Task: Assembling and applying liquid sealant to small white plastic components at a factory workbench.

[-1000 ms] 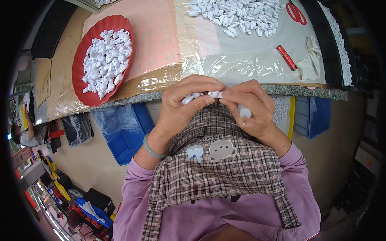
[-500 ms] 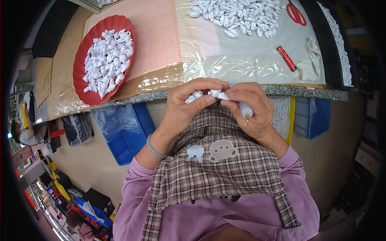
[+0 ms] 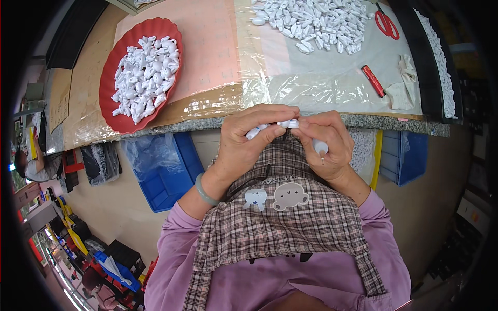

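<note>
White piece (image 3: 288, 124) is pinched between both nearly closed hands (image 3: 239, 139), the right also clasping a bottle (image 3: 320, 147).

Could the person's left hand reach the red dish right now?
Probably yes: nothing visible stands between the left hand and the red dish, though that hand holds small white pieces.

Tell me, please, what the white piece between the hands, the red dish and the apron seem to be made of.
White piece: probably plastic, smooth with a slight sheen; too small to be sure.
Red dish: likely satin plastic, given its even colour and fluted rim.
Apron: matte woven fabric, judging by its soft folds.
</note>
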`<state>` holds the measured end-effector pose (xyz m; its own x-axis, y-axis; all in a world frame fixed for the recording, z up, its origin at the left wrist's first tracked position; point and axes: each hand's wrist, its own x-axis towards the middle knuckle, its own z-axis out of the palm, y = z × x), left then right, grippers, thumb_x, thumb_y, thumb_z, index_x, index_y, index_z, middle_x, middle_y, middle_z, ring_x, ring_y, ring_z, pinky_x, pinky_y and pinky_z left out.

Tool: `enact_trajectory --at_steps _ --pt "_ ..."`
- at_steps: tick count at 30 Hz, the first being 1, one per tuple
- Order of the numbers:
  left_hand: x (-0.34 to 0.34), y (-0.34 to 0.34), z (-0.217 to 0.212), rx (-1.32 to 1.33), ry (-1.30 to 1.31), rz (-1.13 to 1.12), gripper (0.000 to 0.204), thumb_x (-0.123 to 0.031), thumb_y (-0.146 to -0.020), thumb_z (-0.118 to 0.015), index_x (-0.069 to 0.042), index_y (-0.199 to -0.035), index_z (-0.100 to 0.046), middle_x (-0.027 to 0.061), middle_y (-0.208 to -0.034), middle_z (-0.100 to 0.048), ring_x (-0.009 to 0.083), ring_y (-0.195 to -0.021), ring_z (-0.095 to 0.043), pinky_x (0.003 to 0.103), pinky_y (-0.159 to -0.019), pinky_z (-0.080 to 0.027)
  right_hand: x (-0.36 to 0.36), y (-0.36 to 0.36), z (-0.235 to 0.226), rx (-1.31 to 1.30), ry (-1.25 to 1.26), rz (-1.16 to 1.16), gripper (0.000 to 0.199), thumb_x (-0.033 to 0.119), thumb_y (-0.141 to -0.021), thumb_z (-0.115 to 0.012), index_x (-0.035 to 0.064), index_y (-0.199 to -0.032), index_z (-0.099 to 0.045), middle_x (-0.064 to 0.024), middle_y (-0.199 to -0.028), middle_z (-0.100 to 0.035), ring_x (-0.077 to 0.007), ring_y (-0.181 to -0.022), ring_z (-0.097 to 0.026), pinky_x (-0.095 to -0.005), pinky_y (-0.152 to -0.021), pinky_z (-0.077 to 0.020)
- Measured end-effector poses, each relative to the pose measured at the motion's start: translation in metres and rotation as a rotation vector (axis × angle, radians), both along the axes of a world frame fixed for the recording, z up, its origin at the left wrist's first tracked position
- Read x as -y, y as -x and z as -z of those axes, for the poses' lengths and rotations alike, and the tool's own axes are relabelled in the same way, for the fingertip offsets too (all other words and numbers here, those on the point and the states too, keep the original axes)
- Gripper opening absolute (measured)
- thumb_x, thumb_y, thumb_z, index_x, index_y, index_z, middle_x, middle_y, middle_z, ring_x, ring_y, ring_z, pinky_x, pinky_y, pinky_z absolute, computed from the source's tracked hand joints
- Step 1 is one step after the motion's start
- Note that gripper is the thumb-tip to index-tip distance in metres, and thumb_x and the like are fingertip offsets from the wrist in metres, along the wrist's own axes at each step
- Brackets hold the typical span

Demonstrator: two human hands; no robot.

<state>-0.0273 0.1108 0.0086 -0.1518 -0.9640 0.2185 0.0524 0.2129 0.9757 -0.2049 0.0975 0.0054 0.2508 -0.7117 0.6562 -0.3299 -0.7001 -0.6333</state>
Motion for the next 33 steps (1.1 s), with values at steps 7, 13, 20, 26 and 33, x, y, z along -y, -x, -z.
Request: enact_trajectory --at_steps 7,13,20,26,33 --pt "0.002 -0.004 -0.001 0.071 0.101 -0.043 0.023 0.000 -0.079 -0.066 -0.001 -0.102 -0.068 0.0156 -0.105 -0.068 0.0251 -0.099 -0.066 0.033 -0.085 -0.053 0.003 -0.007 0.000 0.012 -0.003 0.003 0.029 -0.003 -0.068 -0.078 0.0061 -0.092 -0.064 -0.0105 -0.082 -0.063 -0.0194 -0.069 -0.063 -0.0258 -0.056 -0.0497" --pt "0.000 -0.003 0.002 0.029 0.003 -0.035 0.023 0.001 -0.081 -0.064 0.000 -0.103 -0.068 0.0120 -0.105 -0.068 0.0202 -0.097 -0.065 0.030 -0.084 -0.051 0.002 -0.002 0.001 -0.059 0.005 0.009 0.032 -0.005 -0.068 -0.077 0.0043 -0.096 -0.064 -0.0103 -0.087 -0.063 -0.0213 -0.071 -0.063 -0.0284 -0.059 -0.0517" --pt "0.002 -0.008 -0.010 -0.478 -0.421 0.007 0.033 -0.008 -0.090 -0.059 0.001 -0.121 -0.057 0.0129 -0.106 -0.064 0.0203 -0.094 -0.063 0.028 -0.078 -0.051 0.010 -0.005 -0.021 0.001 -0.075 -0.021 0.024 -0.002 -0.072 -0.076 0.0034 -0.091 -0.062 -0.0117 -0.088 -0.063 -0.0222 -0.073 -0.063 -0.0290 -0.060 -0.0512" --pt "0.030 -0.052 -0.008 -0.923 -0.528 0.044 0.023 -0.023 -0.097 -0.051 -0.001 -0.102 -0.055 0.0060 -0.087 -0.057 0.0172 -0.084 -0.060 0.019 -0.061 -0.048 0.015 0.003 -0.012 0.109 -0.260 -0.058 0.018 -0.001 -0.076 -0.073 0.0024 -0.090 -0.062 -0.0104 -0.088 -0.062 -0.0184 -0.073 -0.061 -0.0265 -0.061 -0.0492" --pt "0.115 -0.049 -0.018 -0.327 -0.454 -0.175 0.015 -0.014 -0.093 -0.056 -0.003 -0.101 -0.062 0.0028 -0.080 -0.058 0.0101 -0.074 -0.058 0.017 -0.057 -0.044 0.016 0.014 -0.007 0.098 -0.323 -0.103 0.010 -0.007 -0.082 -0.064 -0.0012 -0.090 -0.060 -0.0109 -0.091 -0.058 -0.0120 -0.066 -0.059 -0.0228 -0.057 -0.0502"
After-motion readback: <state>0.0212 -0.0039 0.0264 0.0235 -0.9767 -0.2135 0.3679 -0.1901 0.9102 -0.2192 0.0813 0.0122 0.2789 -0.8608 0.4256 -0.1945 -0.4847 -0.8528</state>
